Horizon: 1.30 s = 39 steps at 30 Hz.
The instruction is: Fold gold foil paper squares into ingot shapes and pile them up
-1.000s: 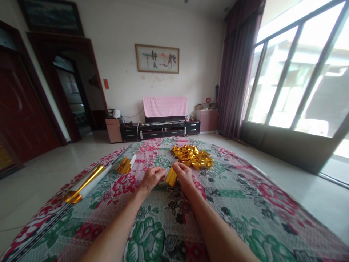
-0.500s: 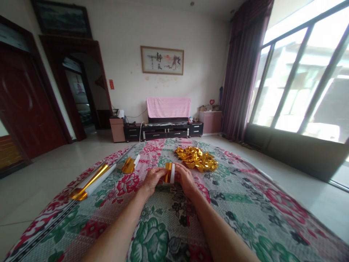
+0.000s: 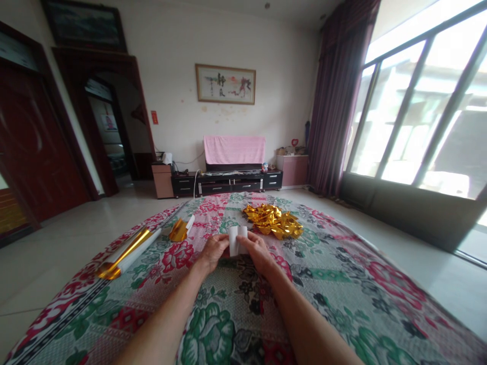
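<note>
Between my two hands is a small folded piece of paper [image 3: 234, 242], its white side facing me. My left hand [image 3: 213, 252] pinches its left edge. My right hand [image 3: 256, 249] grips the right side, with the thumb lying on the white face. Just beyond my right hand lies a pile of crumpled gold foil pieces [image 3: 274, 221]. To the left, a small curled gold and white sheet [image 3: 180, 229] rests on the patterned cloth [image 3: 167, 299]. Farther left is a larger rolled sheet [image 3: 129, 253], white outside with gold showing.
The cloth covers a wide rounded surface. Past its far edge stands a low black cabinet [image 3: 232, 186] with a pink cloth [image 3: 235, 150] above it. Purple curtains [image 3: 338, 101] and large windows are at the right.
The paper in my hands showed a gold strip beside a white one; now only white faces me. My right thumb has come onto its front.
</note>
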Tool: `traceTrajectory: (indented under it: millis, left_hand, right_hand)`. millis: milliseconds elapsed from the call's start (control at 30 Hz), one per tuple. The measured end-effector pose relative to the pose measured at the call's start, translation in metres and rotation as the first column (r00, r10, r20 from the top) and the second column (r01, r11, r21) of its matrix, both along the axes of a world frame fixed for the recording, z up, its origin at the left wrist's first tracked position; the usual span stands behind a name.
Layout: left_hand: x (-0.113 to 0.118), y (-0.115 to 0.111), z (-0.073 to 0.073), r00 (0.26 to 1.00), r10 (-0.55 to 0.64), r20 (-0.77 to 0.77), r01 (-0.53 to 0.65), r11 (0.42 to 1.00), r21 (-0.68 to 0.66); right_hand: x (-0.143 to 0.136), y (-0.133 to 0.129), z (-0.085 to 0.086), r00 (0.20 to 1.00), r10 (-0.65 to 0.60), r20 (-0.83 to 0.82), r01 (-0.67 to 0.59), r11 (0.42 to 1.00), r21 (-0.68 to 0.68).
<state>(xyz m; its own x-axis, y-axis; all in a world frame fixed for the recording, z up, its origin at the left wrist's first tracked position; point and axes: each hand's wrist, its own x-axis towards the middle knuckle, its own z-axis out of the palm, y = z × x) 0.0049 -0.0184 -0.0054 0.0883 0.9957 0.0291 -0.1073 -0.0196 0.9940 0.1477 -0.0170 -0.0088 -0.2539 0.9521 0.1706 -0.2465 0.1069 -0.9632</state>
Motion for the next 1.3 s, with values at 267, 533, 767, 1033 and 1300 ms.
traceTrajectory:
  millis: [267, 533, 767, 1033, 1300]
  left_hand:
    - [-0.001, -0.005, 0.007, 0.971, -0.111, 0.21, 0.129, 0.989, -0.074]
    - [0.0, -0.005, 0.006, 0.967, -0.167, 0.192, 0.181, 0.982, -0.06]
    - [0.0, -0.003, 0.004, 0.993, -0.1, 0.063, 0.104, 0.993, -0.062]
    - [-0.002, 0.0, 0.003, 0.982, 0.131, -0.134, -0.134, 0.991, -0.013]
    - [0.002, -0.002, 0.002, 0.952, 0.058, -0.302, -0.03, 0.995, 0.096]
  right_hand:
    - [-0.002, 0.004, -0.002, 0.998, -0.058, 0.009, 0.058, 0.998, 0.014]
    - [-0.007, 0.011, -0.01, 0.983, -0.168, 0.077, 0.161, 0.983, 0.09]
    - [-0.011, 0.01, -0.008, 0.976, -0.189, 0.105, 0.183, 0.981, 0.064]
    - [-0.002, 0.003, 0.0, 0.991, -0.096, 0.09, 0.093, 0.995, 0.043]
    - [0.003, 0.007, 0.002, 0.988, -0.12, 0.102, 0.122, 0.992, -0.02]
